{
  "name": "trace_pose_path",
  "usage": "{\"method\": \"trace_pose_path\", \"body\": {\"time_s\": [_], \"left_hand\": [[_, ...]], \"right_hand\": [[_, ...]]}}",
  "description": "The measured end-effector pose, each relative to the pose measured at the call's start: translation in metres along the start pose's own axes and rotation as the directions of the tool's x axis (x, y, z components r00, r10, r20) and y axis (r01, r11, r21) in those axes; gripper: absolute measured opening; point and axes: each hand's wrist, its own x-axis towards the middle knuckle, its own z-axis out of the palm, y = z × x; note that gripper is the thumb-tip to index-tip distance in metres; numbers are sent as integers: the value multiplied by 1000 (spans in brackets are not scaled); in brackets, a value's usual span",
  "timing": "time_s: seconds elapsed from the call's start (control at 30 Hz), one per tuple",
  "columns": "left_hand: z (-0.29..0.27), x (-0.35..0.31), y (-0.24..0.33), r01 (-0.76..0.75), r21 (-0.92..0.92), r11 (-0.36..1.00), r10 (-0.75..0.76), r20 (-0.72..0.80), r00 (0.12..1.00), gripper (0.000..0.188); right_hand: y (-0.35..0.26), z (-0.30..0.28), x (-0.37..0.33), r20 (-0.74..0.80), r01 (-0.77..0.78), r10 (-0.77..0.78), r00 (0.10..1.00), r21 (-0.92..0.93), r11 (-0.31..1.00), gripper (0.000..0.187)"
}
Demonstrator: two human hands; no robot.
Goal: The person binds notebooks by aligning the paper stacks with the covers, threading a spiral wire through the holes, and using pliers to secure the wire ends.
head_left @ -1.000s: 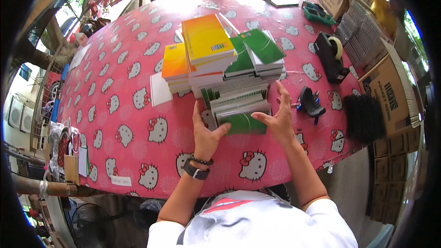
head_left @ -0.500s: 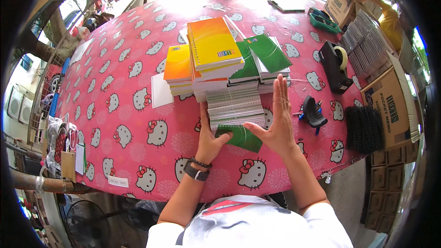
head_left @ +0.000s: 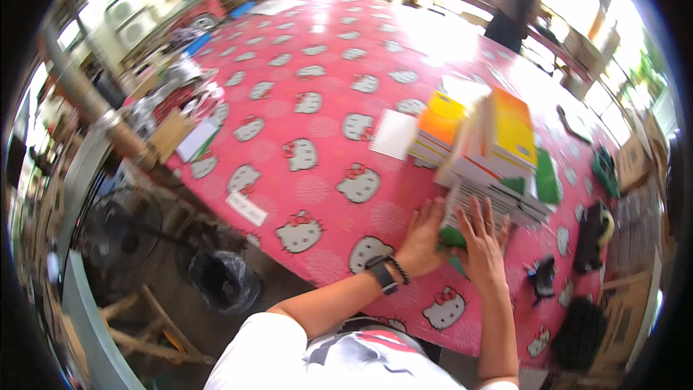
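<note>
My left hand (head_left: 422,244) lies along the left side of a row of small notebooks (head_left: 468,201), its fingers stretched out. A black watch and a dark bracelet circle that wrist. On the right, my right hand (head_left: 482,245) rests with fingers spread over the near part of the row. Between the hands shows part of a green notebook cover (head_left: 452,238); the rest is hidden. Beyond the row rises a tall stack of yellow spiral notebooks (head_left: 514,130). An orange and yellow stack (head_left: 439,121) and a white spiral pad (head_left: 393,134) lie to its left.
A tape dispenser (head_left: 593,237), a small black holder (head_left: 543,278) and a dark bundle (head_left: 579,332) are on the right. A green tray (head_left: 605,172) sits farther back. Below the table's left edge stands a lined bin (head_left: 224,282). Another person (head_left: 516,3) is beyond the table.
The view has swung left, so the notebooks appear farther right. My right hand has come from upright beside the row to lying over it. My left hand's fingers have straightened along the side.
</note>
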Motion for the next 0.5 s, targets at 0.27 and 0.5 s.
{"method": "trace_pose_path", "body": {"time_s": [0.27,0.5], "left_hand": [[-15,-1,-18,24,-198,980,-39,-71,997,96],[-109,-17,-43,0,-278,961,-78,-268,960,65]], "right_hand": [[-27,-12,5,-34,60,-58,998,54,997,88],[-55,17,-59,-581,245,29,813,388,889,18]]}}
